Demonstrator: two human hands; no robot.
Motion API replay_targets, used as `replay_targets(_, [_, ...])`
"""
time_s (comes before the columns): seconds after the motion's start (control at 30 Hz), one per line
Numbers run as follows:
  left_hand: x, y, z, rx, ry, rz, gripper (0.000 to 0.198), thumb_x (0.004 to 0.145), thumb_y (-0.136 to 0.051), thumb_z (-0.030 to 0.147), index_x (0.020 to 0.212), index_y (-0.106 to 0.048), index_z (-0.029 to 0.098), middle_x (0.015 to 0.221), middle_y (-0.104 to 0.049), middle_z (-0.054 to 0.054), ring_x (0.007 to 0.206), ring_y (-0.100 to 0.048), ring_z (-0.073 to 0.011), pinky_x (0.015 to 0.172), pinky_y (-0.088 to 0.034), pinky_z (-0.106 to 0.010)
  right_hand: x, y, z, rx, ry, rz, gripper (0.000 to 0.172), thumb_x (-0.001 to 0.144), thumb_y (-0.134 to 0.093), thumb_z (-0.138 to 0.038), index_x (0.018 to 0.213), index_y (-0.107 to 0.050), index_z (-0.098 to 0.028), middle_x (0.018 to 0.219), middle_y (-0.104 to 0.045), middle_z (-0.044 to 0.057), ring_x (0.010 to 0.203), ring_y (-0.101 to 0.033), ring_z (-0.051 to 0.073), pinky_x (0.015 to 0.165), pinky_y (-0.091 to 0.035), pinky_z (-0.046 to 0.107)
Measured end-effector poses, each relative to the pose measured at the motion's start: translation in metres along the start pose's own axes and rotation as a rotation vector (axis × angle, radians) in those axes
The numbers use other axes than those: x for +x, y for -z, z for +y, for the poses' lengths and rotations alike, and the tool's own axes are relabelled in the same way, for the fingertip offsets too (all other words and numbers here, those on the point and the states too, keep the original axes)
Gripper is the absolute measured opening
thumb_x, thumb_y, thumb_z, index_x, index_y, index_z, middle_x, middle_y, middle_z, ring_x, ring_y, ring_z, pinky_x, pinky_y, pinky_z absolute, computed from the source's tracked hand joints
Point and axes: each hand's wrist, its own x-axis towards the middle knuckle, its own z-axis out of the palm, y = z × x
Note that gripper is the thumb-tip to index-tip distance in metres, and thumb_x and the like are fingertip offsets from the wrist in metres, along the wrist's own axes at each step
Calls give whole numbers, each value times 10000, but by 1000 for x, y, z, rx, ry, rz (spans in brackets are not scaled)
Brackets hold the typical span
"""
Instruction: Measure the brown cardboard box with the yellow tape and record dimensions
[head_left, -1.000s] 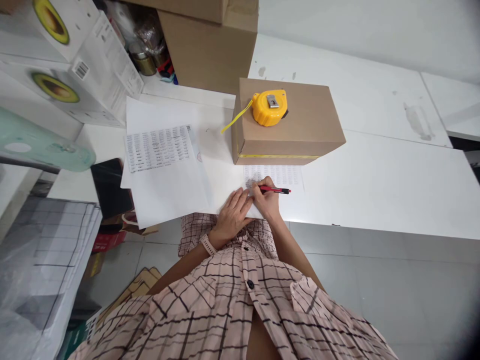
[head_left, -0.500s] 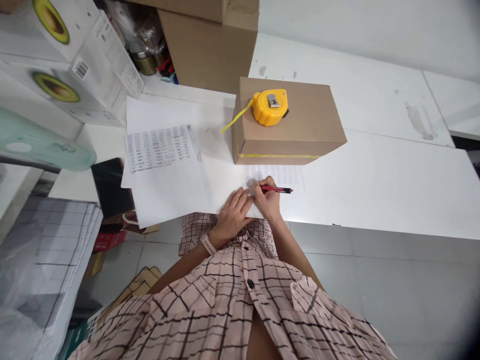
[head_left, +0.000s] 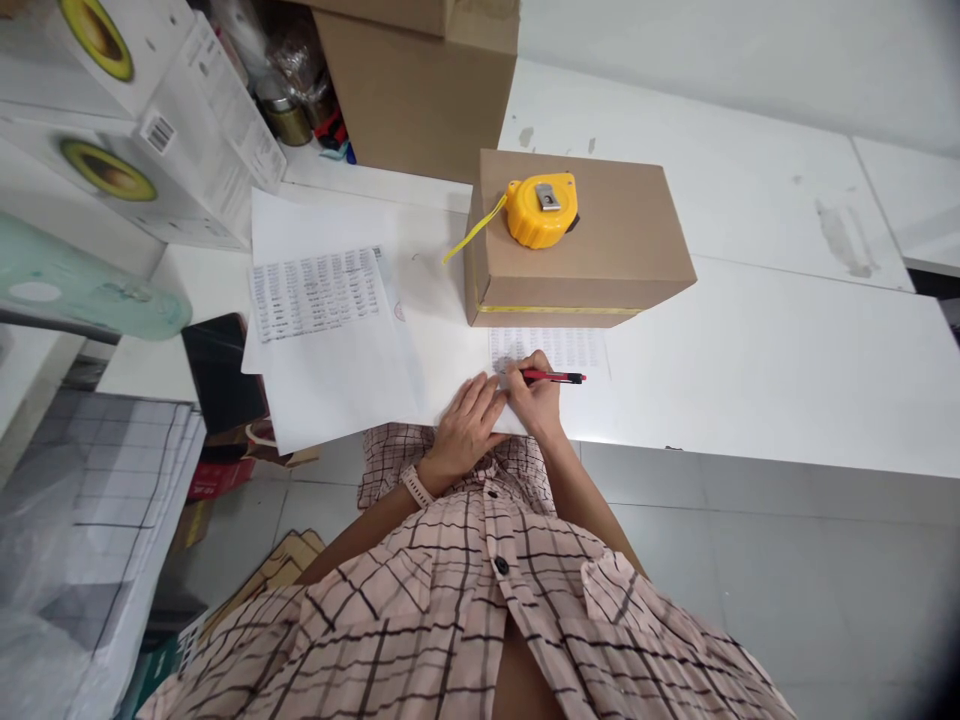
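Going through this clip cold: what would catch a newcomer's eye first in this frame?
Most likely the yellow tape measure, sitting on top of the brown cardboard box at the middle of the white table. Just in front of that box, the right hand holds a red pen to a printed sheet, with the left hand resting flat beside it.

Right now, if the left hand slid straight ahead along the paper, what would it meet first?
Probably the right hand, which grips the red pen just ahead of the left hand fingertips.
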Motion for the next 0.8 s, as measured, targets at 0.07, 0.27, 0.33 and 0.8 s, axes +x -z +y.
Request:
replay_targets(0.07, [0, 2, 0, 3, -3, -2, 667, 1034, -445, 597, 1488, -527, 117, 1613, -477, -176, 1552, -372, -325, 1276, -346, -532, 1, -1, 1, 10, -9, -3, 248, 836, -636, -299, 695, -438, -249, 652, -479, -54, 650, -471, 132, 656, -419, 303])
replay_targets(0.27, [2, 5, -1, 25, -9, 22, 694, 1021, -446, 616, 1482, -531, 105, 1581, -516, -188, 1531, -408, -333, 1274, -354, -510, 0, 10, 6, 53, 13, 161, 208, 899, -621, -376, 791, -501, -245, 753, -541, -26, 728, -526, 153, 719, -456, 321])
replay_targets(0.33, [2, 5, -1, 10, -9, 34, 692, 1019, -446, 623, 1469, -539, 105, 1561, -538, -192, 1521, -423, -340, 1271, -359, -518, -1, 29, 11, -22, 80, 226, 177, 941, -595, -413, 916, -564, -241, 884, -612, 15, 829, -580, 180, 782, -482, 349])
replay_targets(0.8, [136, 128, -36, -184, 75, 527, 442, 999, -600, 424, 1373, -524, 201, 1465, -577, -153, 1437, -483, -322, 1233, -352, -557, 13, 111, 65, -807, 154, 299, 529, 897, -365, -72, 1335, -637, -190, 1077, -648, 161, 976, -532, 297, 872, -425, 461])
